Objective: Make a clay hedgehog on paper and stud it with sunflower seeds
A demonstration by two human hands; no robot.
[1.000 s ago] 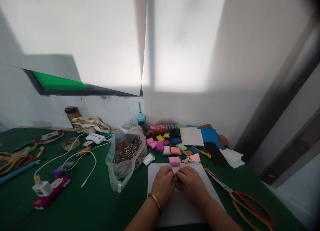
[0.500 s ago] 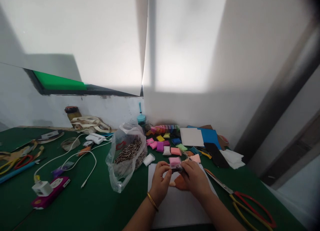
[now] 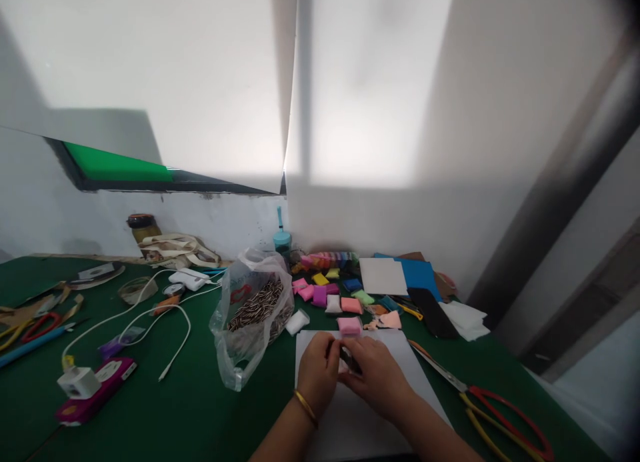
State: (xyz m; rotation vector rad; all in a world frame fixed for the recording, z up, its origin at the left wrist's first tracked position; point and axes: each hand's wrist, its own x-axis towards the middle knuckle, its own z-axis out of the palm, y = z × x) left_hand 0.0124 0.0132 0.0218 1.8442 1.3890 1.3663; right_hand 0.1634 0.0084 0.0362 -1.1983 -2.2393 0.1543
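My left hand [image 3: 317,371] and my right hand [image 3: 376,375] meet over a white sheet [image 3: 370,415] on the green table [image 3: 165,415]. Both pinch a small dark packet [image 3: 350,361] between their fingertips; what it contains I cannot make out. The left wrist wears a gold bangle. Just beyond the fingers lies a pink clay pack [image 3: 349,325] at the sheet's far edge.
Several coloured clay packs [image 3: 330,290] and foam sheets [image 3: 400,275] lie behind. A clear bag of striped seeds [image 3: 253,312] stands left of the sheet. Red-handled scissors [image 3: 495,409] lie to the right. White cables [image 3: 150,315], a charger [image 3: 77,382] and more scissors sit to the left.
Both hands lifted the small packet toward the pink pack half a second ago, then came back down onto the white sheet, still pinching it. The view shifted slightly.
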